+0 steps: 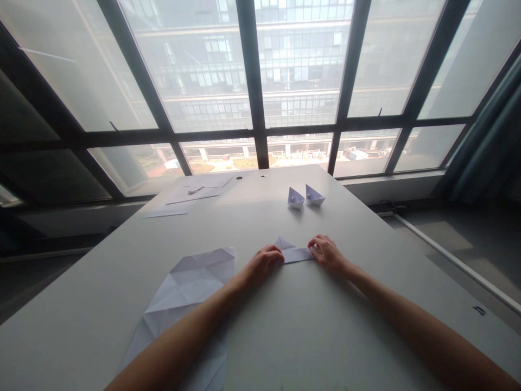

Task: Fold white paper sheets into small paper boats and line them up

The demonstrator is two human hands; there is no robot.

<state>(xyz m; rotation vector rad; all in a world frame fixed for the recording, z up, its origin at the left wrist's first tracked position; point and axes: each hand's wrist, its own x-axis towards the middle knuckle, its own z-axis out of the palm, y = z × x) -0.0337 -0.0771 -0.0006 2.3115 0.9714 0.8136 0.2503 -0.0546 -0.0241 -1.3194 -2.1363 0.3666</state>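
One folded paper, white, flat strip, triangular peak

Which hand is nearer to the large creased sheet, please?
Left. The left hand is just right of the creased sheet; the right hand is farther right, at the right end of the folded paper.

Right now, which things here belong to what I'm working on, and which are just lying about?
In use:
Folded paper, between left hand and right hand
Table beneath it

Probably just lying about:
Two folded paper shapes beyond the hands
Creased sheet, partly hidden by the left forearm
Flat papers, far left, small white item on top
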